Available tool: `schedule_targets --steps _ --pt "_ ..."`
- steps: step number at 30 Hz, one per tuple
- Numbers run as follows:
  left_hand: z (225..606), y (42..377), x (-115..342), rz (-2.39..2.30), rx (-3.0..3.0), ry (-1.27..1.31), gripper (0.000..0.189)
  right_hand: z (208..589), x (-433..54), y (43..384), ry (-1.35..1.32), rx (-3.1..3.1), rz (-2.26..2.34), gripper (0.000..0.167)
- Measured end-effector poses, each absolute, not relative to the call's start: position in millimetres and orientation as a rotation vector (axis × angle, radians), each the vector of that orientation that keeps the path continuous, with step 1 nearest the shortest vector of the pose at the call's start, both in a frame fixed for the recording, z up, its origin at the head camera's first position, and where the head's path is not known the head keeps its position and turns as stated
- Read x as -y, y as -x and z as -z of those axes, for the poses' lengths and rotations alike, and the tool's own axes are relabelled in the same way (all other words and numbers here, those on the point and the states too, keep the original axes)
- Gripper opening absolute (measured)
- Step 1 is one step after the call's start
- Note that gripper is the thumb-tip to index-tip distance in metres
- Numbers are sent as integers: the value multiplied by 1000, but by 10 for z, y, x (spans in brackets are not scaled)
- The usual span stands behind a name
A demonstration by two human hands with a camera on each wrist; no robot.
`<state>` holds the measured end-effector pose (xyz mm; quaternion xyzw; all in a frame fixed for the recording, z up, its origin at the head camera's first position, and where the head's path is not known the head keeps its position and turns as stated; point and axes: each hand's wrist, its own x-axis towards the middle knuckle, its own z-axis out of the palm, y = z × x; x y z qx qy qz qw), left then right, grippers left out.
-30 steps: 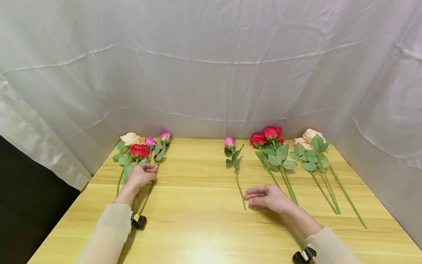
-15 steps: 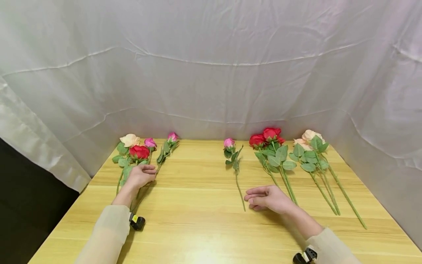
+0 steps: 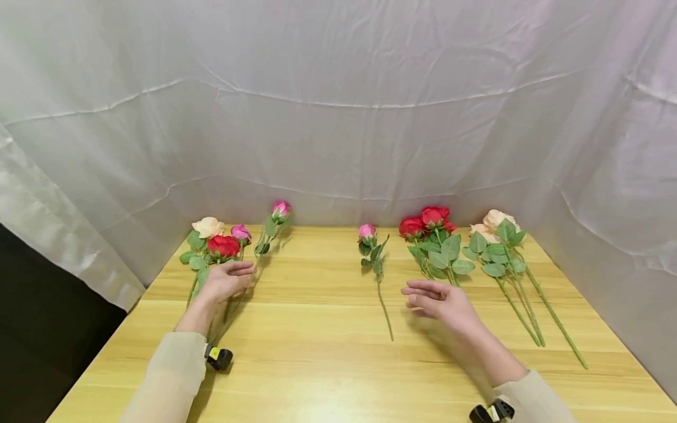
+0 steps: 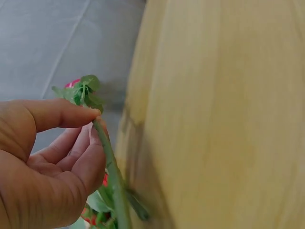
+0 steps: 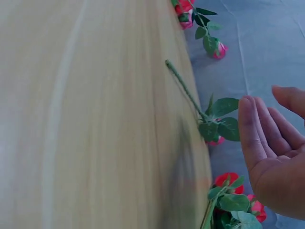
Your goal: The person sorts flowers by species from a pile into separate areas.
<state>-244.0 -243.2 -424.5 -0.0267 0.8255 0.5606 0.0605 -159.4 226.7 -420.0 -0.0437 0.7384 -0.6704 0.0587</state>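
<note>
My left hand (image 3: 224,282) pinches the green stem (image 4: 112,164) of a pink rose (image 3: 281,210) between thumb and fingers. The bloom leans up and away from the table, its leaves (image 4: 86,90) beyond the fingertips in the left wrist view. Beneath and beside that hand lie a cream rose (image 3: 208,227), a red rose (image 3: 223,245) and another pink rose (image 3: 240,232). My right hand (image 3: 441,302) hovers over the table with fingers extended and holds nothing. Left of it lies a single pink rose (image 3: 367,231), its stem (image 5: 183,86) pointing toward the near side.
Several red roses (image 3: 435,216) lie beyond my right hand, and several cream roses (image 3: 499,220) lie farther right. A grey-white cloth (image 3: 338,141) hangs along the back of the wooden table (image 3: 317,352). Dark fabric (image 3: 47,329) shows at the left.
The pink rose in my left hand has swung right and lifted away from the other left-side roses. My right hand has risen and moved slightly right, away from the single pink rose's stem.
</note>
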Motion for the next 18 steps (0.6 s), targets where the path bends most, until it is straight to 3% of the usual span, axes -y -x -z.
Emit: schedule_targets --steps 10,18 --pt "4030 2360 2175 -1913 -2389 -52 52 4106 -2131 1582 168 -2185 2259 50" --pt "3937 2318 1650 -2175 -2191 -168 52 4097 -1786 1580 133 -2106 2363 46"
